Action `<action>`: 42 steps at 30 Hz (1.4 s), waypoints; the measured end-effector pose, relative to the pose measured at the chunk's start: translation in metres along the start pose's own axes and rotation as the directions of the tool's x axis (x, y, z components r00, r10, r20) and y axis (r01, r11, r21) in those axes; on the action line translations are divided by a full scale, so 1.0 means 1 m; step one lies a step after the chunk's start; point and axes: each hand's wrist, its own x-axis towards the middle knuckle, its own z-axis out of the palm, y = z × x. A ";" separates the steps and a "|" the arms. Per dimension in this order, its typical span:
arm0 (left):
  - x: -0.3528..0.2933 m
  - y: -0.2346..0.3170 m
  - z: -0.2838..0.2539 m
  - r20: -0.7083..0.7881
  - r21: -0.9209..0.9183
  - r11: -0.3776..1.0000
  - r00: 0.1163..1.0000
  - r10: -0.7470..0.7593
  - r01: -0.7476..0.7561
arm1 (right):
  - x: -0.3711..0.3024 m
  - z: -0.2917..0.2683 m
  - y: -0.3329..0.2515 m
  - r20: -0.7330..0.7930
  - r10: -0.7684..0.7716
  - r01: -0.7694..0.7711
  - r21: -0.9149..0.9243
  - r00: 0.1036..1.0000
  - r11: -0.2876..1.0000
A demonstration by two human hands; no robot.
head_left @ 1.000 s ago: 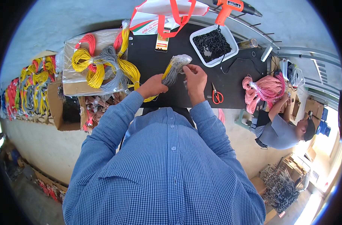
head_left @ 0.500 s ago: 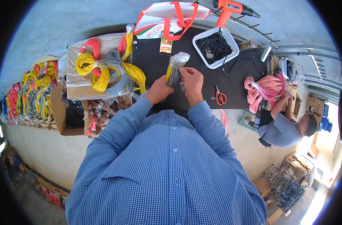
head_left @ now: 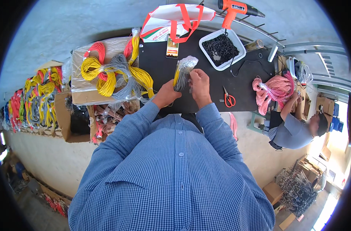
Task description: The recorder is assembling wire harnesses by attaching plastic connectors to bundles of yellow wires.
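Observation:
Over the dark table, my left hand (head_left: pixel 167 94) is closed round the lower part of a bundle of grey and yellow wires (head_left: pixel 180 80). Clear, shiny plastic (head_left: pixel 187 63) wraps the bundle's upper end, which points up and away from me. My right hand (head_left: pixel 200 85) pinches at the bundle's right edge, just below the plastic; its fingertips are partly hidden against the wires. To the right of that hand lie orange-handled scissors (head_left: pixel 229 99), touched by neither hand.
Coiled yellow, grey and red wires (head_left: pixel 110 82) lie on the left. Behind are a phone (head_left: pixel 172 47), a white bag (head_left: pixel 158 23), a white tray (head_left: pixel 241 54) of short black pieces and an orange heat gun (head_left: pixel 230 17). At right, a co-worker (head_left: pixel 293 129) sits near pink wires (head_left: pixel 277 88).
My right hand has moved slightly up against the bundle, and the plastic-wrapped end leans a little more to the right. The whole view has shifted slightly.

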 end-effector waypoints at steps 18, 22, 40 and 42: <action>-0.014 -0.024 -0.065 0.314 -0.621 0.749 0.949 -0.031 0.230 | -0.005 0.052 -0.026 0.096 -0.274 0.288 -0.195 0.957 0.938; -0.019 -0.037 -0.072 0.303 -0.649 0.725 0.953 -0.030 0.229 | -0.006 0.062 -0.028 0.134 -0.190 0.212 -0.174 0.973 0.962; -0.040 -0.045 -0.098 0.365 -0.725 0.627 0.931 -0.003 0.286 | -0.003 0.084 -0.024 0.274 -0.024 0.052 -0.098 0.962 0.994; -0.040 -0.045 -0.102 0.361 -0.738 0.614 0.933 0.008 0.280 | -0.003 0.079 -0.024 0.348 -0.071 0.099 -0.061 0.935 0.993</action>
